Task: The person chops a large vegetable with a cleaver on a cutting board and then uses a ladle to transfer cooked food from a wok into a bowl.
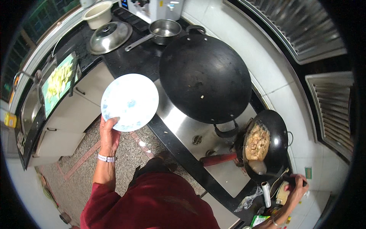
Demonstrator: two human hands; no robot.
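My left hand (108,131) holds a white plate (131,95) with pale blue markings by its near rim, thumb on top. Nothing lies on the plate. At the right, my right hand (298,187) is closed round the dark handle of a wok spatula (257,167). Its metal head rests in a black wok (280,131), at the near end of a heap of pale brown cooked food (257,143) in sauce. The wok's red handle (219,159) points left over the stove, with no hand on it.
A large black wok (204,78) covers the far burner of the steel stove (167,108). Behind stand a saucepan (166,30), a domed lid (109,38) and a cream pot (97,14). Cut green vegetables (59,82) lie on a board beside the sink. A wrapped roll (266,194) sits near my right forearm.
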